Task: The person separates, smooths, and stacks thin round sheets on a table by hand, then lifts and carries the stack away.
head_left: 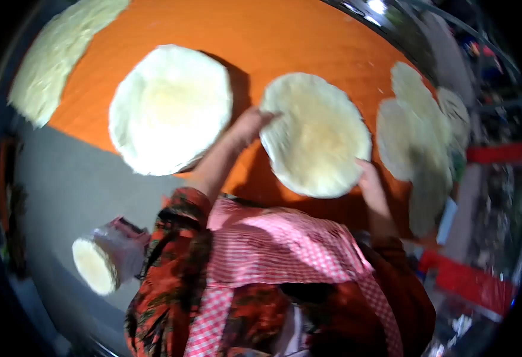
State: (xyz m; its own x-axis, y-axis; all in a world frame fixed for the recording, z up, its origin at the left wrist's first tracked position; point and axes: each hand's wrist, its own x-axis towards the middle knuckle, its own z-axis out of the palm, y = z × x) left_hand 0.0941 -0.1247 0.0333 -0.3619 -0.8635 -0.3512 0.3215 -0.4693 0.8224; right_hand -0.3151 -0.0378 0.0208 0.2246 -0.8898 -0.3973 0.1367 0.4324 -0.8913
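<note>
A round, pale flatbread (317, 137) with a browned middle is held up over the orange cloth, tilted a little. My left hand (254, 124) grips its left edge, fingers closed on the rim. At the lower right edge, my right hand (368, 177) pinches the same bread. Close to my left forearm stands a pile of similar round flatbreads (169, 110), its top one whitish with a yellowish centre.
An orange cloth (285, 35) covers the work surface. More flatbreads (416, 128) overlap at the right edge, and another pale sheet of bread (64, 53) lies at far left. A plastic bag of round breads (103, 265) is at lower left.
</note>
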